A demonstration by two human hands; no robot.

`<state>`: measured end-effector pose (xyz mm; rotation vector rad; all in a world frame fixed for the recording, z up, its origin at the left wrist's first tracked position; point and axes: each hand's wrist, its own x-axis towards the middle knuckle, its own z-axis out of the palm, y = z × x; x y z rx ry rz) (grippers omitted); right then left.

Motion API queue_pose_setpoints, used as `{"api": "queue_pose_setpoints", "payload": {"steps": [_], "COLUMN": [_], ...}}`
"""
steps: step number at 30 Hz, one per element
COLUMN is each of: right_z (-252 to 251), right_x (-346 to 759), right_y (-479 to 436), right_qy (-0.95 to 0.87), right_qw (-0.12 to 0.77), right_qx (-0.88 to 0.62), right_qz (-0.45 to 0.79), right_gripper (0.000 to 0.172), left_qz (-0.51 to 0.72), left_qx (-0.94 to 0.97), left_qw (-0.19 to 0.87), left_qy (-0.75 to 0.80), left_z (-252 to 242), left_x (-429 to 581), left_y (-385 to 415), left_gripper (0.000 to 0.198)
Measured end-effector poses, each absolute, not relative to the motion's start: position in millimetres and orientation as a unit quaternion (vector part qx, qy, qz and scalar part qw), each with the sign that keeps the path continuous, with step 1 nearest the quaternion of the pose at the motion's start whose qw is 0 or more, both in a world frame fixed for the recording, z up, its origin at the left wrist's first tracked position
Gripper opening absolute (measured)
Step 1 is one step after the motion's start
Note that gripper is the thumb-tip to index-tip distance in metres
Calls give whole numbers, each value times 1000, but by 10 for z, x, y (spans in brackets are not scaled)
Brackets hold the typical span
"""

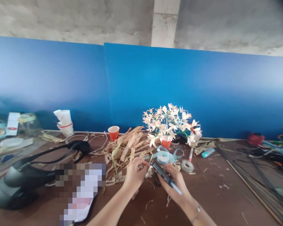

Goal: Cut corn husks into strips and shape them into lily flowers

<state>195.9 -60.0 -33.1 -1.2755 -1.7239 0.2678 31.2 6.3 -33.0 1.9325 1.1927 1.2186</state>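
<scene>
My right hand is wrapped round a black glue gun. A pale glue stick pokes out of the gun's back end, and the nozzle points up and left toward my other hand. My left hand is closed in a pinch near the nozzle. A thin yellowish stem rises by its fingertips, and a pale petal-like piece shows just below; how they are gripped is hidden. Behind the hands, a bunch of cream husk flowers stands in a red paper cup.
Dried husks are heaped behind my left hand beside another paper cup. Blue ribbon and a tape roll lie beyond my right hand. At left are a black headset and a blurred phone; cables run along the right.
</scene>
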Motion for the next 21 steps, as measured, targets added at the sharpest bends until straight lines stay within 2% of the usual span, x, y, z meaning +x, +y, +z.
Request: {"api": "queue_pose_setpoints", "payload": {"steps": [21], "right_z": [-324], "right_x": [1979], "right_y": [-604], "right_qy": [-714], "right_qw": [440], "right_qx": [-535], "right_qz": [100], "right_gripper": [8], "left_qz": [453], "left_qx": [729], "left_qw": [282], "left_qy": [429], "left_z": [-327], "left_x": [308], "left_y": [51], "left_gripper": [16]}}
